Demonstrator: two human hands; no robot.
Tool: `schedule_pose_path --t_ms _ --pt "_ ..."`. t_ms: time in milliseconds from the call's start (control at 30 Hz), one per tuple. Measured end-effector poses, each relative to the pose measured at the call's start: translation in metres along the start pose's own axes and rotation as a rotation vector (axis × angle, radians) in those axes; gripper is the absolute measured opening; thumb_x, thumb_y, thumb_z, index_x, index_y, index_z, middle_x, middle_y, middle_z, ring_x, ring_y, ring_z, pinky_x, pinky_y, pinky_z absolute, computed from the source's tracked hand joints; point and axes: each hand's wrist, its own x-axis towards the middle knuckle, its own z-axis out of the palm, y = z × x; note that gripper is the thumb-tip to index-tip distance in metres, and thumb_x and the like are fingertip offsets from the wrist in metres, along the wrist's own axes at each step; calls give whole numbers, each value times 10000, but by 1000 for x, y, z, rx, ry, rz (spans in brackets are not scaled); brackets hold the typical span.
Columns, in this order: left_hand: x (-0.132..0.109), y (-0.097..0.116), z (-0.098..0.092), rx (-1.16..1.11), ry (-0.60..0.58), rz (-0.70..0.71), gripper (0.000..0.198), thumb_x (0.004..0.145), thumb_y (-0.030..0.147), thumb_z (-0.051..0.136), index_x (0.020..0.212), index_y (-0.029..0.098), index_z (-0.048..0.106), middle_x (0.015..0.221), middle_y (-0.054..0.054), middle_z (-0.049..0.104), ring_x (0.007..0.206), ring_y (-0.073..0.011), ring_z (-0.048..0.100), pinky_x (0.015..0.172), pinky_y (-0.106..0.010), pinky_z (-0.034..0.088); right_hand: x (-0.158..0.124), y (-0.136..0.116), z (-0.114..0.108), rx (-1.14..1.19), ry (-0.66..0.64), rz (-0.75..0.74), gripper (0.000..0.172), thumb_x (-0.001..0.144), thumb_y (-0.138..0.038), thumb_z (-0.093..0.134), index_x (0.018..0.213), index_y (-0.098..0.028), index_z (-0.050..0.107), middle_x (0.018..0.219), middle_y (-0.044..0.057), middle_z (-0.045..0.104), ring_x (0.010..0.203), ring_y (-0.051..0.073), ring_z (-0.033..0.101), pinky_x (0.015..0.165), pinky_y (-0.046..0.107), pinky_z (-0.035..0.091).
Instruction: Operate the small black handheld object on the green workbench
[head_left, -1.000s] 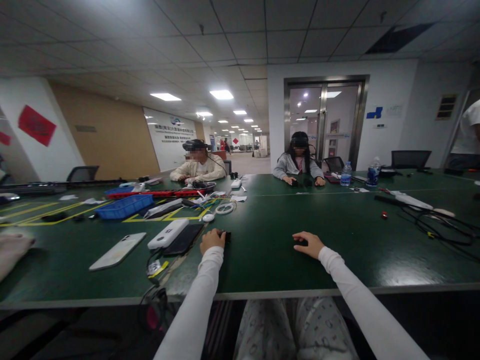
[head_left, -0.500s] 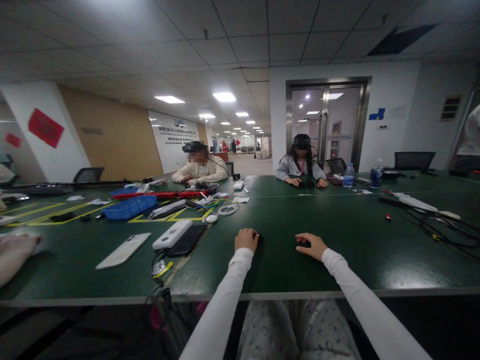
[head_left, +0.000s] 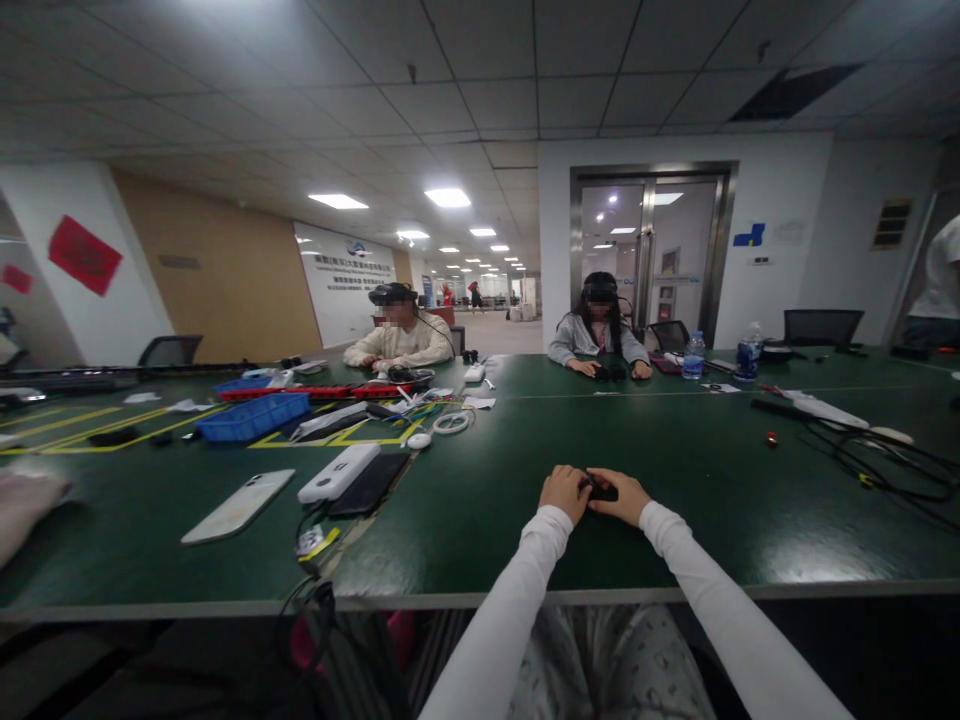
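Observation:
My left hand [head_left: 564,492] and my right hand [head_left: 621,495] meet on the green table [head_left: 712,500], both in white sleeves. Between them lies a small black object [head_left: 601,491]. The left hand's fingers are curled closed, pressed against the object's left side. The right hand curls over its right side, fingers bent round it. What the object is stays too small and dark to name.
To the left lie a white phone [head_left: 236,506], a white power bank [head_left: 338,472] beside a black phone [head_left: 369,482], cables, and a blue tray [head_left: 253,416]. Two people sit across the table. Black cables [head_left: 892,465] and bottles [head_left: 693,355] are on the right.
My left hand has slid rightward across the table, from well left of the right hand to touching it at the small black object. The right hand barely moved.

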Motion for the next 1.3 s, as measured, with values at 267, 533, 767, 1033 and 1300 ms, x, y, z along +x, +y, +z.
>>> schedule_pose_path --t_ms 267,533,767,1033,1300 --pt "2 -8 0 -143 198 -124 189 828 248 425 964 180 537 964 -64 594 960 -170 511 850 -313 391 -1 -1 -2 13 7 5 616 615 -415 671 1185 -247 507 1051 56 629 916 232 584 861 417 426" --pt "4 -19 -4 -395 476 -309 243 875 263 327 1074 162 423 962 -84 619 933 -153 572 863 -321 395 -1 -1 -2 2 -2 25 633 614 -424 670 1197 -251 495 1060 55 623 928 232 580 864 412 417" --pt "2 -13 2 -369 172 -105 211 864 277 346 1027 192 449 910 -47 626 881 -143 583 829 -299 413 -1 -3 -3 6 2 20 613 618 -412 668 1187 -254 502 1057 49 626 931 233 581 858 407 420" --pt "4 -18 9 -255 6 -20 204 849 269 374 998 185 485 971 -70 580 936 -151 546 839 -297 413 -1 -1 -3 28 -2 2 622 636 -461 646 1198 -251 484 1032 42 634 933 228 575 862 411 416" --pt "-3 -118 -34 -118 109 -333 208 854 285 385 1007 186 486 998 -92 586 990 -166 544 847 -295 407 -1 0 -4 56 -18 7 594 666 -457 627 1199 -242 476 1026 36 632 933 213 565 874 412 411"
